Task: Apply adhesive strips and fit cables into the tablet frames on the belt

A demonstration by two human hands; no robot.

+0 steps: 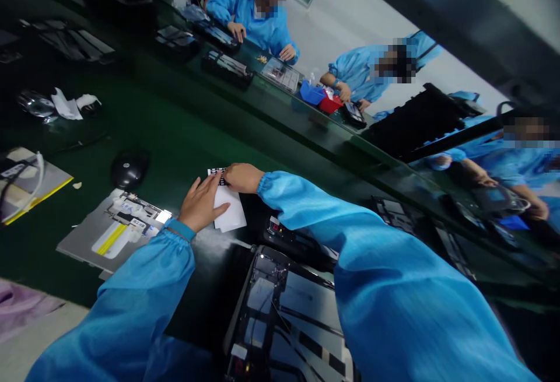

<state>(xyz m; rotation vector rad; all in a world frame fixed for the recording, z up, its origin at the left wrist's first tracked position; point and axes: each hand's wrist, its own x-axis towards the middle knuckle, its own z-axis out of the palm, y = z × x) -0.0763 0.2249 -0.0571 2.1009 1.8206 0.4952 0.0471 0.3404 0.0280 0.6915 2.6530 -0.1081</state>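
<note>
A small stack of white paper sheets (230, 210) lies on the green table, with black-and-white printed stickers showing at its top end. My left hand (202, 201) rests on the left side of the paper, fingers stretched out and thumb spread across it. Over the printed end, my right hand (244, 177) is closed, its curled fingertips pinching at the stickers; the exact grip is partly hidden. Just left of my left wrist lies a flat grey panel (83, 245) with a small circuit board and a yellow-striped strip on it.
A black computer mouse (130, 169) sits beyond the panel. Close to me are opened black device housings (262, 294), partly under my right sleeve. Another grey panel with a cable (44, 181) is at left. Across the bench, co-workers handle devices near blue and red bins (330, 102).
</note>
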